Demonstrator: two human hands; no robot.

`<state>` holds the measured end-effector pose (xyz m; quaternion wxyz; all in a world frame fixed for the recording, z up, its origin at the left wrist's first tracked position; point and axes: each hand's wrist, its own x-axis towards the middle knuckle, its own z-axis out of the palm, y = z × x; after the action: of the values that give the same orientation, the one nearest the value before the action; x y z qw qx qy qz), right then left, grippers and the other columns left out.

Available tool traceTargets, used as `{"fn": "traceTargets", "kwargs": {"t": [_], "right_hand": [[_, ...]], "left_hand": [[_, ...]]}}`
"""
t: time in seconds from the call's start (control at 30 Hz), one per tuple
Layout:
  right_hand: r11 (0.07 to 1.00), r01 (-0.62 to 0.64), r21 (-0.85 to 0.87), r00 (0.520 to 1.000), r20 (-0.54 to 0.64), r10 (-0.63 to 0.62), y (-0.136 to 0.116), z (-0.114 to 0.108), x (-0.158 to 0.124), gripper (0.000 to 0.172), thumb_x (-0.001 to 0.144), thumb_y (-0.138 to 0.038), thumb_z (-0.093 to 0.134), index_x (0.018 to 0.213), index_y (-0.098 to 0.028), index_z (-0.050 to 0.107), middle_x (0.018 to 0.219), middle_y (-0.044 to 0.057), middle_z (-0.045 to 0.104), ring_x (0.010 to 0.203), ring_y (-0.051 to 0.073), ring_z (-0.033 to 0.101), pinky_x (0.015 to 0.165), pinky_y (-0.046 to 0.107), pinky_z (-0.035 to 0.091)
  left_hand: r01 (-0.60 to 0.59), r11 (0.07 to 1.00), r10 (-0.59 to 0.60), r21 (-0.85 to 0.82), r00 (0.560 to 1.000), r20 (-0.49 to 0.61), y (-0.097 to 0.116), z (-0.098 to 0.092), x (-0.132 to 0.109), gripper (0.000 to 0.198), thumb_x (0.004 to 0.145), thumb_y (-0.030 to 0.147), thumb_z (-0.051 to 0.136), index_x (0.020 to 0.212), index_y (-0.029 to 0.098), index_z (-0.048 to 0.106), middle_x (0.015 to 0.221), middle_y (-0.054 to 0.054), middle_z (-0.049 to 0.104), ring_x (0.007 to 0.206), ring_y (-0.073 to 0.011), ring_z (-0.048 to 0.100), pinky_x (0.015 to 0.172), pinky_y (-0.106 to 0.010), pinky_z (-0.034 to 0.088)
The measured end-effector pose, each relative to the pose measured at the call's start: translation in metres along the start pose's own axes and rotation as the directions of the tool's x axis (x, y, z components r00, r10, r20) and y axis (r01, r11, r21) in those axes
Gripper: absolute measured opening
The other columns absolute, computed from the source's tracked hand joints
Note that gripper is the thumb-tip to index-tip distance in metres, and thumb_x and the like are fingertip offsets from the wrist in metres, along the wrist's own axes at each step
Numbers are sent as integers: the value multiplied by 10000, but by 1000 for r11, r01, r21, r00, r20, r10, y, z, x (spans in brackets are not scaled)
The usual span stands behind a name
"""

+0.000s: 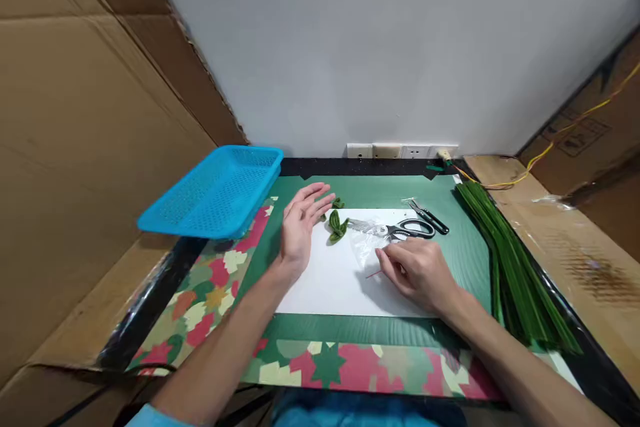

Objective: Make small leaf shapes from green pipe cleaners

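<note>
My left hand (300, 225) is raised over the left side of a white sheet (320, 290), fingers stretched out and nothing in them. Fuzzy dark green looped leaf shapes (337, 227) lie just to its right. Low over the sheet's right side, my right hand (417, 271) is closed in a pinch. From its fingertips a thin red strand (373, 274) sticks out to the left. Beyond that hand lie scissors (413, 229) with black and grey handles, beside a crumpled clear plastic bag (364, 247). A small black-handled hand tool (431, 218) rests behind the scissors.
A blue perforated basket (210, 203) stands at the left. A bundle of long fuzzy green stems (515, 267) lies along the right edge. Cardboard walls (90, 113) flank the table; a yellow and red cable (543, 153) runs from the wall sockets (415, 151).
</note>
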<state>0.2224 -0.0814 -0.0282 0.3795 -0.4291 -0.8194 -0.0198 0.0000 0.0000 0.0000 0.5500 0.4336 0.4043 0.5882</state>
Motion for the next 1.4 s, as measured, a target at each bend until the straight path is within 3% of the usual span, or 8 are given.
{"fn": "traceTargets", "kwargs": {"t": [0.17,0.3,0.47,0.67,0.87,0.97,1.17,1.4], "right_hand": [[1000,10,2,1000,7,-10,-2,-1,1,439,1053,-202,510,614,-203,500,502,-42,471,465,111,400,588,291,297],[1000,11,5,1000,18,-11,-2,-2,1,438,1057,-201,504,620,-203,503,506,-41,479,468,112,404,588,287,298],[1000,0,4,1000,30,0,-2,-4,0,445,1058,-206,509,613,-207,496,505,-39,488,468,110,411,582,278,295],[1000,-3,10,999,34,2,-2,-4,0,444,1059,-210,509,616,-205,492,508,-38,487,472,109,417,586,279,296],[1000,-10,6,999,47,10,0,-3,1,442,1055,-206,511,613,-206,486,501,-39,483,466,108,405,589,281,296],[1000,-15,-9,999,42,16,1,-2,3,457,1057,-221,502,601,-208,474,501,-35,498,466,106,409,597,277,300],[1000,-15,-26,999,51,16,2,1,6,456,1062,-234,478,607,-208,487,497,-39,492,458,107,377,582,283,285],[1000,10,-12,998,69,-9,0,2,3,457,1063,-220,481,606,-202,504,501,-36,495,466,104,384,591,276,285]], "left_hand": [[-38,999,38,-5,997,-69,0,-4,3,301,864,263,559,1115,168,694,1234,-105,754,1172,-277,712,1050,-421,509],[-79,967,107,244,988,-107,-4,-5,7,189,807,230,630,963,179,722,1059,-74,758,1007,-229,706,832,-316,519],[-154,787,155,597,987,50,-9,-1,1,141,785,160,633,893,180,721,904,-34,714,756,-164,602,654,-272,431],[-242,489,194,838,967,166,-13,-6,-3,281,813,156,685,1092,194,688,971,-25,642,749,-151,558,712,-280,431],[-169,430,78,887,986,150,-12,-10,3,113,927,274,616,871,206,688,683,16,575,591,-149,499,578,-286,336],[-140,648,144,749,988,60,-10,-9,10,102,921,289,633,945,207,687,765,3,635,580,-132,515,551,-264,350],[44,993,-49,113,998,40,1,-9,16,119,877,199,701,992,173,716,915,-48,677,707,-134,614,636,-228,486],[348,827,-343,-441,934,94,15,-6,9,237,880,-24,491,902,132,668,884,-89,655,689,-131,602,680,-250,560]]}}
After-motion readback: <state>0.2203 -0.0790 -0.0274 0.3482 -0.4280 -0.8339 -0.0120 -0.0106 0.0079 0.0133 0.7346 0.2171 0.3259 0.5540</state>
